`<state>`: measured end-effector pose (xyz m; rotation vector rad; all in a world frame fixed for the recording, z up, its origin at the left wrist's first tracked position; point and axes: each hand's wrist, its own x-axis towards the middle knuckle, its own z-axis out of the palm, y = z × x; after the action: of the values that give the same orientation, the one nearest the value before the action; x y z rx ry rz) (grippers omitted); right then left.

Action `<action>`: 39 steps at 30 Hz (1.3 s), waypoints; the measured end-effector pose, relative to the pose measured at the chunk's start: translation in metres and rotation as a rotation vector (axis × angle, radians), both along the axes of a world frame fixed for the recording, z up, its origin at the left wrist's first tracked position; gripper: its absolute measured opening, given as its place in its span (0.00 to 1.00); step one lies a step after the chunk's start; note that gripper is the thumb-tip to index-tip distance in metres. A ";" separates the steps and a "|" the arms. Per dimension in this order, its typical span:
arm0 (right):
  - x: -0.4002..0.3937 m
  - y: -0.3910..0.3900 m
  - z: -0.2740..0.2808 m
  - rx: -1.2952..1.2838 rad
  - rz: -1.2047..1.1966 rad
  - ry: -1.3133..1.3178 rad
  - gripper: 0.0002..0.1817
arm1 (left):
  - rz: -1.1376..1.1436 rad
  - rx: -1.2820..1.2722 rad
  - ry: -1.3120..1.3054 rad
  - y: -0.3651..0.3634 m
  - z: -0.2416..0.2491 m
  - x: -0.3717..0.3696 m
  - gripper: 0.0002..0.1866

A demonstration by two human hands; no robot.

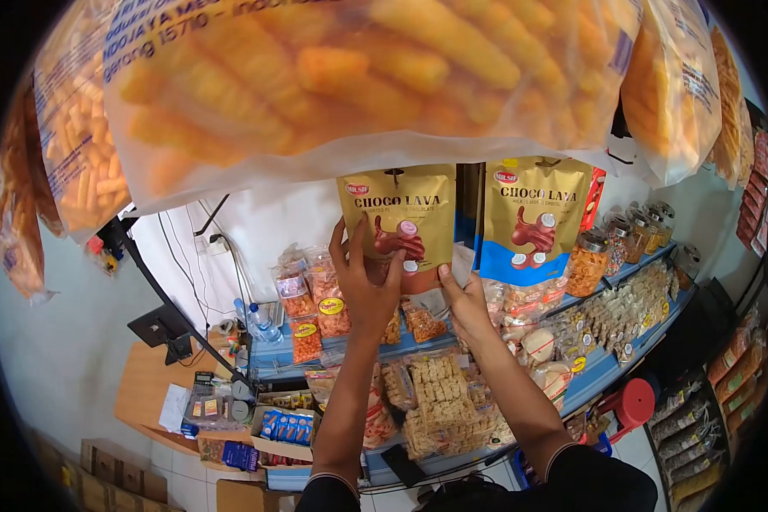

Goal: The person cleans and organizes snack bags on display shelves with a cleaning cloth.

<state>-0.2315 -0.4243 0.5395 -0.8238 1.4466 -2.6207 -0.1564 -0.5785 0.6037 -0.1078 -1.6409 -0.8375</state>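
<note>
A gold Choco Lava chocolate pouch (435, 224) with a brown-orange lower edge hangs from a hook in front of me. My left hand (369, 286) lies against its left side, fingers spread upward and thumb across the printed front. At the lower right corner, my right hand (468, 305) pinches the pouch, thumb in front and the other fingers partly hidden. Whitish, cloth-like material (462, 263) shows just above the right fingers. Beside it hangs a second Choco Lava pouch (533, 224), gold with a blue lower part.
Large snack bags (358, 77) hang close overhead. Below, a blue shelf (273, 354) bears bagged crackers (439, 397) and snack jars (587, 263). A wooden desk (145, 388) with a monitor (160, 324) stands left; a red stool (631, 405) is at lower right.
</note>
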 end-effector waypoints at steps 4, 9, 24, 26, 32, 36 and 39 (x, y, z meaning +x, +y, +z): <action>-0.001 0.003 -0.015 -0.019 0.047 -0.014 0.18 | 0.090 -0.069 0.005 -0.002 -0.006 0.002 0.40; 0.019 0.017 -0.041 0.007 0.118 -0.118 0.19 | -0.046 0.073 0.022 0.013 -0.018 0.014 0.38; 0.176 0.346 -0.257 0.219 -0.187 -0.557 0.14 | -0.131 -0.184 -0.255 0.213 -0.220 0.060 0.10; 0.201 0.409 -0.282 0.153 -0.310 -0.668 0.13 | -0.340 -0.139 -0.435 0.282 -0.247 0.068 0.13; 0.244 0.572 -0.429 0.249 -0.678 -0.895 0.11 | -0.998 -0.342 -0.887 0.468 -0.328 0.086 0.20; 0.265 0.677 -0.580 0.459 -0.909 -0.684 0.26 | -1.221 -0.183 -1.451 0.570 -0.450 0.113 0.16; 0.271 0.757 -0.693 0.807 -0.982 -0.929 0.37 | -1.185 -0.166 -1.695 0.613 -0.555 0.143 0.17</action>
<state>0.0397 0.3326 -0.1538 1.2424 2.4479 -1.7933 -0.0138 0.0342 0.0485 -0.6707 -3.3140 -1.9555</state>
